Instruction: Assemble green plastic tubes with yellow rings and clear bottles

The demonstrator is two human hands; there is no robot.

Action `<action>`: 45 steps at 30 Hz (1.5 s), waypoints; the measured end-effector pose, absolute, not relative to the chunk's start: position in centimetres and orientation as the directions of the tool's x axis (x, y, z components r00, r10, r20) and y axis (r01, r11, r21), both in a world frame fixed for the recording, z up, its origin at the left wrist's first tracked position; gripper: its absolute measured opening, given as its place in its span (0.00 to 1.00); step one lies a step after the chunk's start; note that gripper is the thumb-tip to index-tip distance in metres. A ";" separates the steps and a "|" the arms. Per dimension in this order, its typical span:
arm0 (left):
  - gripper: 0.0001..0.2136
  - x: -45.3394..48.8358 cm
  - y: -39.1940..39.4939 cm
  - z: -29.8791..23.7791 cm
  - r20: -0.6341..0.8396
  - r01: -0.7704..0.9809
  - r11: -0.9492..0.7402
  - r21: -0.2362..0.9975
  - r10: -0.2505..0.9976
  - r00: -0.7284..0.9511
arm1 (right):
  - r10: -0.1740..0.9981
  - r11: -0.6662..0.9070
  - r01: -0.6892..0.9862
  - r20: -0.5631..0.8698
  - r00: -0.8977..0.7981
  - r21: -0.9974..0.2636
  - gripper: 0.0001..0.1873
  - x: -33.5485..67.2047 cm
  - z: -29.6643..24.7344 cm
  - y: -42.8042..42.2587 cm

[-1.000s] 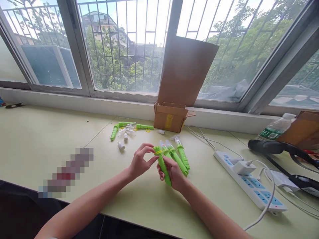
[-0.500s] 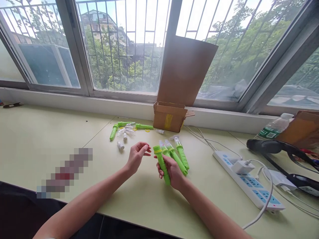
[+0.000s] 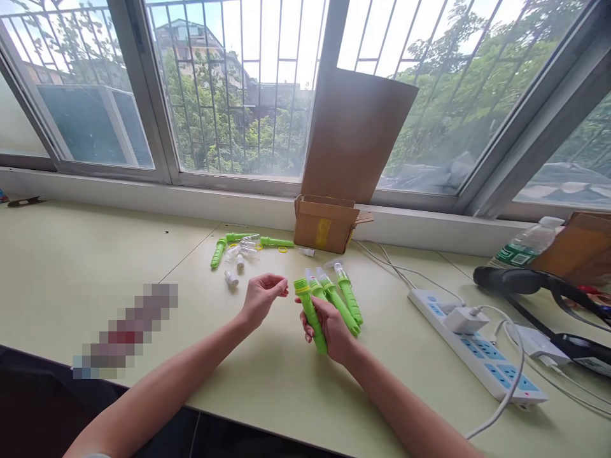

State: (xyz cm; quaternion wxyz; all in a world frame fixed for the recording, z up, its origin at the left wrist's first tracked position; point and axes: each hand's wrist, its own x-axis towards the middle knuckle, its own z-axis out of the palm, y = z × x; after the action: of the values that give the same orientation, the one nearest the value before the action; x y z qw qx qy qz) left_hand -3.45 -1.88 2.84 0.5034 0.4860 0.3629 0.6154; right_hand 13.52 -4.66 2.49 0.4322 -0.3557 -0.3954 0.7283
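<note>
My right hand (image 3: pixel 331 327) is wrapped round a ribbed green plastic tube (image 3: pixel 310 315), holding it tilted with its threaded collar up. A yellow band shows at the collar. To its left, my left hand (image 3: pixel 262 299) hovers apart from the tube, with thumb and fingertips drawn together and nothing visible between them. Just beyond my right hand lie several green tubes with clear tips (image 3: pixel 351 296), side by side. Farther back on the left are bare green tubes (image 3: pixel 277 242), clear plastic pieces (image 3: pixel 245 251), small white-and-clear parts (image 3: pixel 231 278) and a yellow ring (image 3: pixel 282 250).
A cardboard box (image 3: pixel 324 226) stands against the window ledge. On the right are a power strip (image 3: pixel 477 346) with plugs and cables, a black headset (image 3: pixel 534 299) and a plastic bottle (image 3: pixel 522 245). A blurred patch (image 3: pixel 126 334) covers something near the table's left front edge.
My left hand's fingers have closed from a spread, loose pose into a pinch, the hand staying nearly in place. My right hand still holds the green tube in the same position.
</note>
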 end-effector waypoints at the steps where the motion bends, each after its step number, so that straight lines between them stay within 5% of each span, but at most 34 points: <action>1: 0.12 -3.5 -1.9 2.9 0.231 -0.267 -0.228 0.936 0.973 -0.022 | 0.911 -0.313 -0.346 -0.177 -0.371 -0.884 0.18 13.5 2.5 -4.7; 16: 0.12 -3.9 -1.6 2.9 0.255 -0.240 -0.277 0.930 0.960 -0.120 | 0.914 -0.294 -0.361 -0.150 -0.377 -0.885 0.18 13.5 2.1 -4.5; 23: 0.26 -4.1 -2.0 3.5 0.211 -0.237 -0.223 0.946 0.975 -0.075 | 0.912 -0.285 -0.362 -0.135 -0.388 -0.888 0.18 13.5 2.1 -4.6; 33: 0.15 -4.0 -1.3 2.4 0.271 -0.062 -0.278 0.959 0.957 -0.107 | 0.909 -0.293 -0.357 -0.142 -0.393 -0.887 0.18 13.5 2.3 -4.6; 45: 0.23 -4.6 -1.0 3.2 0.105 -0.271 -0.114 0.956 0.993 -0.048 | 0.907 -0.299 -0.366 -0.144 -0.395 -0.881 0.17 13.6 2.2 -4.6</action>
State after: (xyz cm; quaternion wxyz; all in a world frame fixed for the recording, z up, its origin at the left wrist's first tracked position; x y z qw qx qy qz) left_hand -4.62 -0.99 3.21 0.5273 0.4450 0.4058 0.5993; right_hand 13.56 -4.58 2.22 0.4346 -0.3371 -0.4018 0.7321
